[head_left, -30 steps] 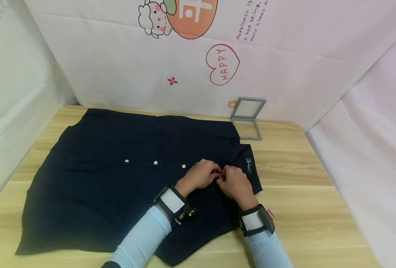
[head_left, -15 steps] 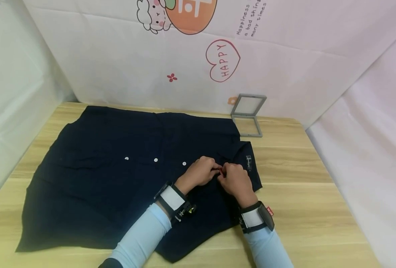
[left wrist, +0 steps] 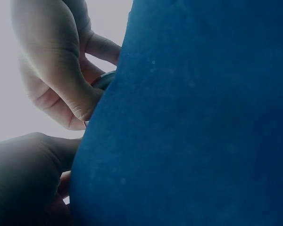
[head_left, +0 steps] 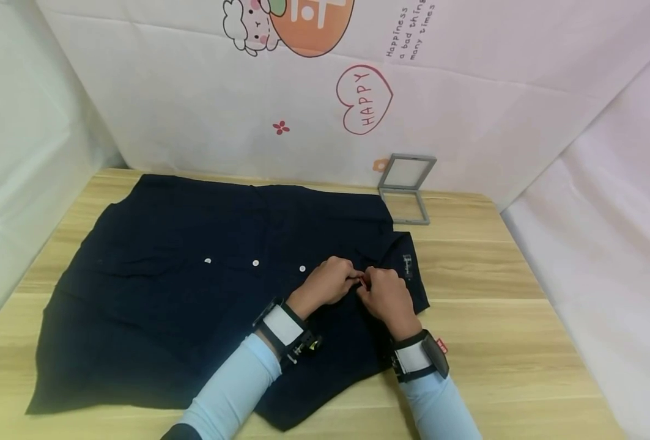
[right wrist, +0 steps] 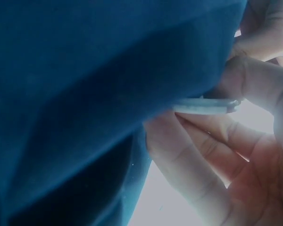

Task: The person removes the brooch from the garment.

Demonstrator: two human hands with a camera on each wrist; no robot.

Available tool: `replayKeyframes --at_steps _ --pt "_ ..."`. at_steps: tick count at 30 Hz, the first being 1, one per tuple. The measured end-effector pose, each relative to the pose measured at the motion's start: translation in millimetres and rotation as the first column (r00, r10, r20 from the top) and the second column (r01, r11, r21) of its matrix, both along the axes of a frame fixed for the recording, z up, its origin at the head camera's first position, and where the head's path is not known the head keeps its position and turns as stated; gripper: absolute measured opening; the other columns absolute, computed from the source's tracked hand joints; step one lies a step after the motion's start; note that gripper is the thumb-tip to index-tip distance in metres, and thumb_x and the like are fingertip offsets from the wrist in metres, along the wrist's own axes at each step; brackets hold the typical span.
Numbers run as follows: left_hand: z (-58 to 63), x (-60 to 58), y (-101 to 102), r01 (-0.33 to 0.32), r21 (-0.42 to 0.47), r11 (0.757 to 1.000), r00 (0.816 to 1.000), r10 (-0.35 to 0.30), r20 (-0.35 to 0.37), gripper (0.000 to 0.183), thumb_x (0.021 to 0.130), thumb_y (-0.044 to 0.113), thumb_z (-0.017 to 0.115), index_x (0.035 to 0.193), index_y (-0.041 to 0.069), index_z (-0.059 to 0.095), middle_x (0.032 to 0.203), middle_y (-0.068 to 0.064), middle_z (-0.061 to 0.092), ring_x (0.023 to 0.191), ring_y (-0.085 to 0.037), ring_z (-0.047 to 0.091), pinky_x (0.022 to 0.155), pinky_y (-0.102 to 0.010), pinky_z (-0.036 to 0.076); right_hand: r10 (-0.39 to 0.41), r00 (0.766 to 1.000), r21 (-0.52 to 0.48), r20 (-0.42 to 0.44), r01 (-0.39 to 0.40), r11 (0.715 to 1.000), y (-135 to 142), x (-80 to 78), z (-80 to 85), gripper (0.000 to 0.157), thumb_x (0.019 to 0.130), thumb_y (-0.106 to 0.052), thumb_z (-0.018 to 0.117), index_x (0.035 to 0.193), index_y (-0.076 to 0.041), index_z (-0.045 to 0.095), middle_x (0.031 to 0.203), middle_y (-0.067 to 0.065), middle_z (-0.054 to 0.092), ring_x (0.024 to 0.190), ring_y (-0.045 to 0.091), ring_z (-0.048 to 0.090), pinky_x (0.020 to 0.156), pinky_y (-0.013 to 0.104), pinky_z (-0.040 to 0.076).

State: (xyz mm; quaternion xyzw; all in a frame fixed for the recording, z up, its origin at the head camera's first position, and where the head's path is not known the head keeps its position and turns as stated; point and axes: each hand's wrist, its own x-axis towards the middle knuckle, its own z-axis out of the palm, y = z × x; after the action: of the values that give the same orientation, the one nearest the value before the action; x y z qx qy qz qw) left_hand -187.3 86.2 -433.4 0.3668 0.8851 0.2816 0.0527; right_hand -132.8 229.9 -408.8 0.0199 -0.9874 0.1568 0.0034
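A dark navy shirt [head_left: 154, 330] lies spread on the table, its collar [head_left: 419, 287] toward the right. My left hand [head_left: 332, 281] pinches the shirt's front near the collar. Close against it, my right hand [head_left: 386, 296] holds a small red badge-like piece [head_left: 363, 282] at the cloth. In the right wrist view this piece [right wrist: 205, 106] shows as a thin, pale, flat edge between thumb and fingers, partly behind the fabric. The left wrist view shows its dark rounded rim [left wrist: 104, 81]. Raised cloth covers much of both wrist views and hides the left fingertips.
A grey-framed clear display case [head_left: 405, 208] stands open behind the collar. White buttons [head_left: 255, 263] run along the shirt front. The wooden table [head_left: 501, 342] extends to the right, and a printed white cloth [head_left: 192, 110] hangs at the back.
The head view has tilted slightly down the scene's image, shifting everything a little upward. Both hands stay at the collar area, with only tiny finger movements around the small red piece.
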Motion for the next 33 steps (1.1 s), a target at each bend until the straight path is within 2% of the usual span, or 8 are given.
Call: replayKeyframes --at_steps 13,19,21,25,28,31,33 --pt "1.0 -0.4 0.7 0.003 0.015 1.0 1.0 -0.003 -0.007 0.017 0.097 0.016 0.062 0.098 0.01 0.078 0.08 -0.004 0.065 0.062 -0.01 0.052 0.054 -0.017 0.036 -0.008 1.0 -0.002 -0.012 0.008 1.0 0.9 0.0 -0.3 0.026 0.084 -0.007 0.065 0.064 -0.012 0.049 0.057 0.001 0.036 0.047 0.018 0.041 0.046 0.025 0.026" --pt "1.3 0.8 -0.2 0.0 0.021 1.0 1.0 0.0 0.008 0.018 0.097 0.016 0.062 0.105 0.011 0.077 0.083 -0.005 0.066 0.062 -0.01 0.053 0.053 -0.017 0.036 -0.015 1.0 -0.011 0.009 0.016 1.0 1.4 0.3 -1.1 0.02 0.085 -0.01 0.068 0.069 -0.011 0.054 0.06 0.003 0.044 0.049 0.019 0.045 0.046 0.026 0.031" --pt "1.5 1.1 -1.0 0.002 0.019 1.0 1.0 -0.002 0.011 0.019 0.097 0.016 0.061 0.109 0.012 0.076 0.086 -0.005 0.067 0.063 -0.011 0.055 0.053 -0.017 0.037 -0.018 0.999 -0.021 0.026 0.019 1.0 1.6 0.0 -0.9 0.016 0.085 -0.011 0.069 0.073 -0.009 0.059 0.063 0.005 0.05 0.051 0.019 0.048 0.047 0.026 0.034" --pt "1.9 1.2 -2.1 0.01 0.024 1.0 0.999 -0.012 0.045 0.022 0.098 0.015 0.061 0.115 0.012 0.074 0.104 -0.006 0.073 0.067 -0.012 0.06 0.054 -0.017 0.037 0.001 0.997 -0.049 0.072 0.003 0.999 5.6 -1.4 0.3 0.011 0.085 -0.015 0.073 0.085 -0.007 0.066 0.075 0.007 0.062 0.058 0.017 0.055 0.052 0.028 0.043" --pt "3.2 1.2 -2.5 0.02 0.021 1.0 0.994 -0.022 0.103 0.025 0.098 0.01 0.058 0.12 0.011 0.071 0.118 -0.008 0.071 0.066 -0.013 0.059 0.053 -0.017 0.036 0.049 0.993 -0.1 0.112 -0.038 0.994 13.9 -3.4 1.1 0.018 0.086 -0.023 0.076 0.091 -0.007 0.069 0.083 0.007 0.067 0.065 0.015 0.059 0.058 0.028 0.047" --pt "5.2 0.8 -2.8 0.021 0.013 1.0 0.987 -0.023 0.159 0.029 0.099 0.006 0.053 0.122 0.009 0.069 0.12 -0.01 0.069 0.062 -0.012 0.054 0.053 -0.018 0.036 0.091 0.988 -0.181 0.122 -0.068 0.981 26.2 -5.2 3.6 0.026 0.089 -0.032 0.073 0.098 -0.007 0.071 0.091 0.007 0.071 0.074 0.016 0.064 0.065 0.031 0.052" --pt "6.5 0.4 -3.5 0.018 0.019 1.0 0.982 -0.021 0.186 0.029 0.099 0.006 0.052 0.123 0.007 0.068 0.12 -0.011 0.068 0.06 -0.009 0.052 0.054 -0.019 0.036 0.094 0.987 -0.263 0.129 -0.057 0.963 32.9 -5.7 8.4 0.031 0.092 -0.035 0.069 0.104 -0.007 0.071 0.095 0.008 0.072 0.079 0.018 0.067 0.069 0.032 0.054"
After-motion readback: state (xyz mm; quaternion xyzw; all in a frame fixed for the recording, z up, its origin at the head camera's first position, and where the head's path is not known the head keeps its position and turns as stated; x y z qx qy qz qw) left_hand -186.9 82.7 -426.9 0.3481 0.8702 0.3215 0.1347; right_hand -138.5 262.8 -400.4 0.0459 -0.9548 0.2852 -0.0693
